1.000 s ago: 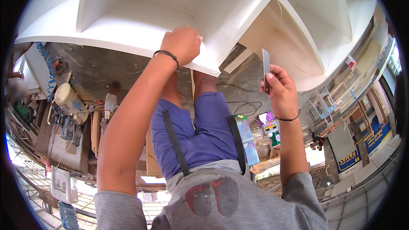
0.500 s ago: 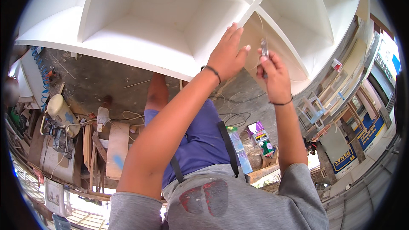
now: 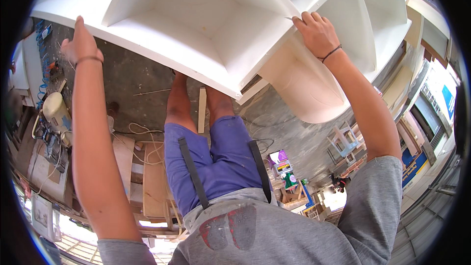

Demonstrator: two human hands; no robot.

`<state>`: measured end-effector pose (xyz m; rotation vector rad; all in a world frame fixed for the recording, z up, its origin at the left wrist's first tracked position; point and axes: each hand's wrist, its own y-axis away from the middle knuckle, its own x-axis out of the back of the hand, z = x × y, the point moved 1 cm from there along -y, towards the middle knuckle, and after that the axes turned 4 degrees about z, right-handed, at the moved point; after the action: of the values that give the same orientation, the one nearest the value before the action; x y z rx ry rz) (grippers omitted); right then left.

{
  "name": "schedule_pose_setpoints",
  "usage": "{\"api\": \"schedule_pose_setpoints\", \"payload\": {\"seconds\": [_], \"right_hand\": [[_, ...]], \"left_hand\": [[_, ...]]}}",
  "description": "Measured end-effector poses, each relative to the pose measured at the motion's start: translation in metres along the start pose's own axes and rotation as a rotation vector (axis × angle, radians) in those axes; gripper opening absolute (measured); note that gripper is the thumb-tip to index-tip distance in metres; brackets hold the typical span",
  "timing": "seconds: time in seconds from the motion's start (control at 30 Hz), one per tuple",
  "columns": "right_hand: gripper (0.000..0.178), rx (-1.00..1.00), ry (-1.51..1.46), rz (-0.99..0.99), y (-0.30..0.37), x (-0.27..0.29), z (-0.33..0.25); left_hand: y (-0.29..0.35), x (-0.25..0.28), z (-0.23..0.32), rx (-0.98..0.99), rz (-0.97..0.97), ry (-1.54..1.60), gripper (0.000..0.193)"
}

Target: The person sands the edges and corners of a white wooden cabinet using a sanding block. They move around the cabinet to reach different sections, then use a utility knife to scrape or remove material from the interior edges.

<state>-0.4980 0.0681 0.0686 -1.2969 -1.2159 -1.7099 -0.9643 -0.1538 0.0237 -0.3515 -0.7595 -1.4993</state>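
A white shelf unit [image 3: 162, 66] with square compartments fills the upper part of the head view. My right hand [image 3: 318, 34] is closed at the divider's edge, right of the large compartment. From its fingers a thin pointed blade sticks out; it looks like a utility knife [image 3: 290, 18], its handle hidden in my grip. At the unit's lower left edge, my left hand [image 3: 82, 44] is raised with its fingers stretched out, holding nothing that I can see. A curved, pale tan panel [image 3: 299, 81] hangs below the right-hand compartments.
A narrow wooden strip [image 3: 202, 110] stands between my legs. Behind me on the right are a purple-labelled container [image 3: 279, 161] and a green one [image 3: 289, 180]. To the left are a cream tank [image 3: 55, 110], a blue coiled hose [image 3: 41, 76] and wooden boards [image 3: 154, 181].
My hands have moved apart: the left swept far left to the unit's edge, the right went up to the divider with the knife. The view has shifted, showing more of my legs.
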Motion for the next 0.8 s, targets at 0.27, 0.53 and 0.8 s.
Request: {"api": "schedule_pose_setpoints", "payload": {"seconds": [0.27,0.53,0.8], "right_hand": [[0.036,0.053,0.168,-0.161,-0.008,0.003,-0.006],[0.039,-0.106,-0.054,-0.233,0.012,-0.018,-0.097],[0.036,-0.138,-0.164,-0.368,-0.011,0.009,-0.114]], "left_hand": [[0.049,-0.034,0.003,-0.064,0.008,-0.533,0.066],[0.046,-0.036,0.002,-0.038,0.049,-0.549,0.054],[0.046,-0.038,0.005,0.007,0.041,-0.583,0.05]]}}
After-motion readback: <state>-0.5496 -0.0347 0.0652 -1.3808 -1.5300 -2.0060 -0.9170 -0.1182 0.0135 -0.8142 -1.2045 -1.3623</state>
